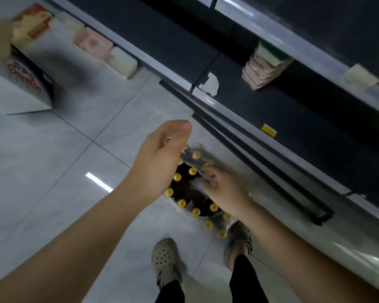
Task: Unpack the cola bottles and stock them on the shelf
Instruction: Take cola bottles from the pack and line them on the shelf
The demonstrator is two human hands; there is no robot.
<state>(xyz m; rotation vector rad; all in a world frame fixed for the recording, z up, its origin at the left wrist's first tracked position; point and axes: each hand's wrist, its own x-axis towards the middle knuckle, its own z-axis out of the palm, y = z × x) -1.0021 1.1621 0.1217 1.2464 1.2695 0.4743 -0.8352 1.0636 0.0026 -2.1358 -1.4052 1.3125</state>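
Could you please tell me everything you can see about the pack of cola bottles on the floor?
The pack of cola bottles stands upright on the tiled floor beside the shelf base, just ahead of the person's shoes. The bottles are dark with yellow caps, bundled in clear plastic wrap. Both hands, left hand and right hand, are pulling the wrap up at the far end.

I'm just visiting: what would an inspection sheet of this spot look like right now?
Surface: glossy grey tiled floor, beside dark shelving.
Job's things: pack of cola bottles with yellow caps, standing on the floor; its clear plastic wrap is partly pulled up.
Clutter: printed carton at left; pale packets along the shelf base; stacked trays on a shelf.
Grips: left hand and right hand both pinch the wrap.
Cables: nothing seen.
Surroundings: the person's shoes behind the pack; yellow tag on a shelf edge.
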